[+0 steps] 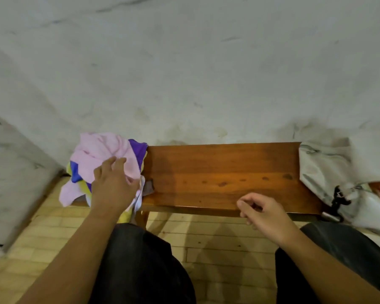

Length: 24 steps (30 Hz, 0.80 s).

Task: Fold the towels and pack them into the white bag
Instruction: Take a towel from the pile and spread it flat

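Towels [101,154] heaped on wooden bench [224,172], apparently against a pale wall [184,62].

The bench [224,172] at the centre is varnished wood, smooth and glossy, reddish-brown with dark knots. At 9 o'clock the towels [101,150] are soft matt cloth, crumpled. At 3 o'clock the white bag [329,172] is smooth fabric with a faint sheen; its buckle [340,199] looks like black plastic. The wall [184,62] at 12 o'clock is matt, stained and rough.
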### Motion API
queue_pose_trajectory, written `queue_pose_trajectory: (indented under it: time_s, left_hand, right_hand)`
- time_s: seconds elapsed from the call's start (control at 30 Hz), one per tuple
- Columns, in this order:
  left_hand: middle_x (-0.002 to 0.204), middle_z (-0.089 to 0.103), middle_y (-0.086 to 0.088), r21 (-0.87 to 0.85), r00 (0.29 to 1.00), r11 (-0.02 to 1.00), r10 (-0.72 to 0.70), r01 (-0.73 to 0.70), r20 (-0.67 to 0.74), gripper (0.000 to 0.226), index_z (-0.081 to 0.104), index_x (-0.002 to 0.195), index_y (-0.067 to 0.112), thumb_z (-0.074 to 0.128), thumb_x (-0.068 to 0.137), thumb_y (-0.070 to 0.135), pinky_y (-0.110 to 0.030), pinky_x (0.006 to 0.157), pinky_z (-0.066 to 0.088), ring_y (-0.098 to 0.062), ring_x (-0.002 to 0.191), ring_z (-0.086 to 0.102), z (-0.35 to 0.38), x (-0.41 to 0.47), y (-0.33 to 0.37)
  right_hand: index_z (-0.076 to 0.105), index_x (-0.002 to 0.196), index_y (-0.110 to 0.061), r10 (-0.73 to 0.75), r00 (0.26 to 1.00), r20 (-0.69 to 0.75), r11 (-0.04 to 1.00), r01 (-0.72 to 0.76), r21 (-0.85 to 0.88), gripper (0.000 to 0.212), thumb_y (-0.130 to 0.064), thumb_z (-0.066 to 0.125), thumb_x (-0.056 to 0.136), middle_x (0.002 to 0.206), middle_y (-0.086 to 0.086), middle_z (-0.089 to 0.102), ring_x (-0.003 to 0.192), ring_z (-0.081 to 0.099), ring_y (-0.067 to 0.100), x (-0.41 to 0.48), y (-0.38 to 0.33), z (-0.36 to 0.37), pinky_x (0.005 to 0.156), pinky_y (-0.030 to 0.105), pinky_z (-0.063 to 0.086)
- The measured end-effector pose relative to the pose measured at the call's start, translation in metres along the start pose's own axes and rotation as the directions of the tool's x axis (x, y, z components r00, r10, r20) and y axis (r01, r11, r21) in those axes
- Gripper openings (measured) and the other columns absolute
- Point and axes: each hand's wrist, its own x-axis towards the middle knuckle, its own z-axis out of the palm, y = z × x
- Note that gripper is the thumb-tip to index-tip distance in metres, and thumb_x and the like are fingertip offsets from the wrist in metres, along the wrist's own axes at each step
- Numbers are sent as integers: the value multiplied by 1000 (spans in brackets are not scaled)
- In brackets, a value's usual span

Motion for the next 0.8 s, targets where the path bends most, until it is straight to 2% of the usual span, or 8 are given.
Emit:
queue_pose_trajectory:
  time_s: [0.13,0.23,0.33,0.5,0.6,0.67,0.73,0.8]
  left_hand:
    - [129,50,-15,147,998,989,-19,11,52,45,64,123,10,77,81,22,-50,90,48,-40,110,48,6,21,-35]
    - [111,58,-14,72,998,997,25,-29,53,14,75,98,5,74,86,12,-44,87,51,-34,96,60,4,30,-42]
    - [100,63,-13,7,1000,1000,28,-28,5,14,76,96,6,71,91,18,-37,75,51,-27,83,62,-7,41,-38]
    - [104,66,1,-445,968,880,57,-164,-245,19,64,103,17,63,98,36,-24,80,46,-12,90,62,-54,40,40]
    - [103,67,12,-619,940,707,271,-342,-209,13,62,102,24,64,97,36,-13,81,47,0,94,63,-63,12,111]
    - [104,68,15,-667,861,640,509,-382,-5,10,61,103,30,62,98,39,-18,82,50,2,96,63,-52,-14,147]
    - [102,68,15,-701,684,605,692,-378,229,5,62,101,34,61,98,38,-22,80,51,1,93,62,-30,-40,167]
    - [103,67,17,-733,564,599,743,-321,361,3,62,100,35,63,97,37,-22,79,51,1,94,62,-3,-59,170]
  right_hand:
    - [74,98,-30,33,999,-9,996,-33,79,13,-36,61,99,84,-8,73,71,67,0,4,-1,3,60,16,50]
    - [74,96,-31,38,999,5,996,-39,77,13,-37,62,98,82,-6,73,71,67,2,5,3,5,63,19,50]
    - [74,96,-32,42,999,-10,996,-41,80,14,-39,62,98,83,-4,73,70,68,9,7,4,3,65,25,54]
    - [74,101,-29,33,999,-25,993,-30,113,13,-37,63,98,84,0,73,73,69,19,7,1,4,70,40,59]
    - [65,122,-31,27,999,-28,987,-22,161,28,-35,69,94,95,0,73,77,73,19,8,0,5,71,41,62]
    - [48,139,-42,37,999,8,972,-38,233,56,-34,74,89,108,-2,73,86,75,18,8,0,7,70,33,61]
    - [33,147,-52,1,1000,14,956,-5,293,81,-29,80,85,117,-12,72,98,74,17,10,2,8,72,31,61]
    - [33,152,-43,-64,997,-34,969,70,235,82,-18,79,89,130,-16,65,111,69,13,14,10,9,80,35,62]
